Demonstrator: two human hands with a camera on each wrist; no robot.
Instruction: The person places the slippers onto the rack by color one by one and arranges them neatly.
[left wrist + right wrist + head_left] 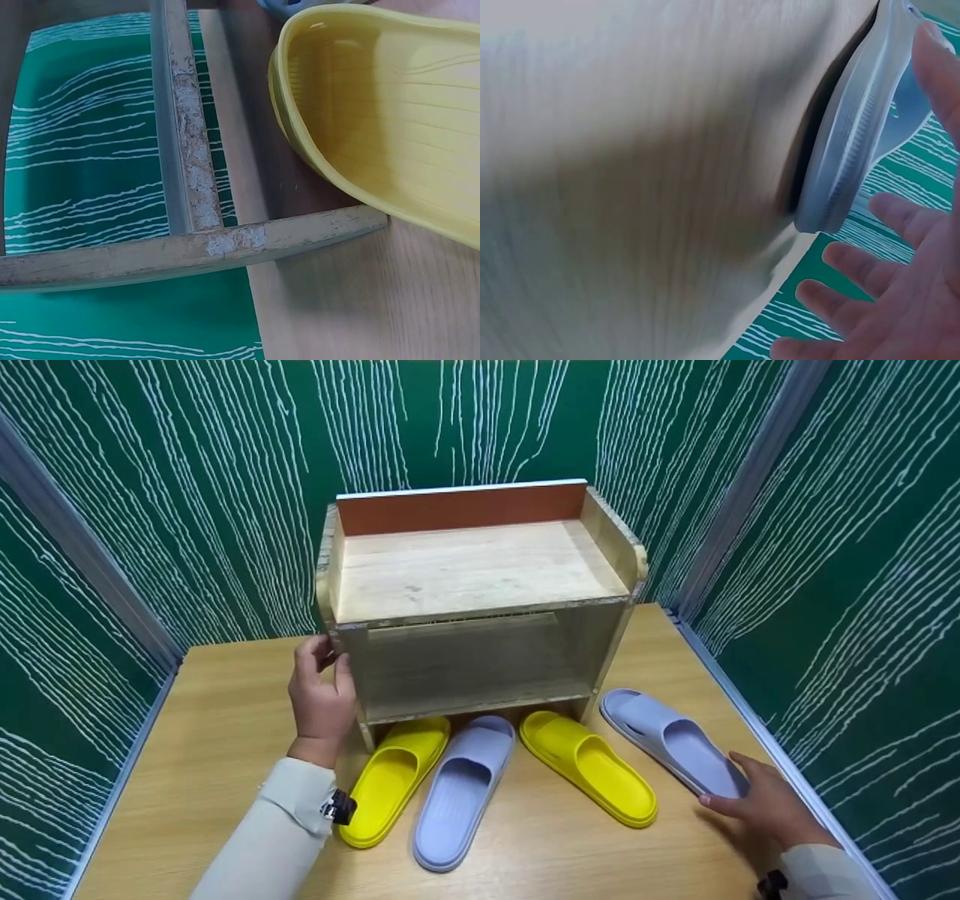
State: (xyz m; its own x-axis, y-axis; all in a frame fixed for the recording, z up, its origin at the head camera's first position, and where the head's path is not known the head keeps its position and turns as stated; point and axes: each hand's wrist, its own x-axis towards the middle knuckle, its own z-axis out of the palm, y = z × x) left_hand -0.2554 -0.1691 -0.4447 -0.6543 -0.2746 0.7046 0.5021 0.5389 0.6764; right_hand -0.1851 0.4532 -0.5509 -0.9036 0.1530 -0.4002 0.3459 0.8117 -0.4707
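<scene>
Right hand (pixel 774 804): spread wide, thumb and fingers straddling the heel of the outer lavender slipper (pixel 694 746). This slipper lies on the counter (pixel 217 720) between its right edge and a yellow slipper (pixel 615 784), toe near the shelf unit (pixel 480 570). Left hand (pixel 324 705): fingers bent at the unit's left front edge; whether it grips cannot be told. Counter margin: wide left of the unit, narrow right of this slipper.

Pale sleeves (pixel 259 840) bear small black wrist devices (pixel 343 808).
</scene>
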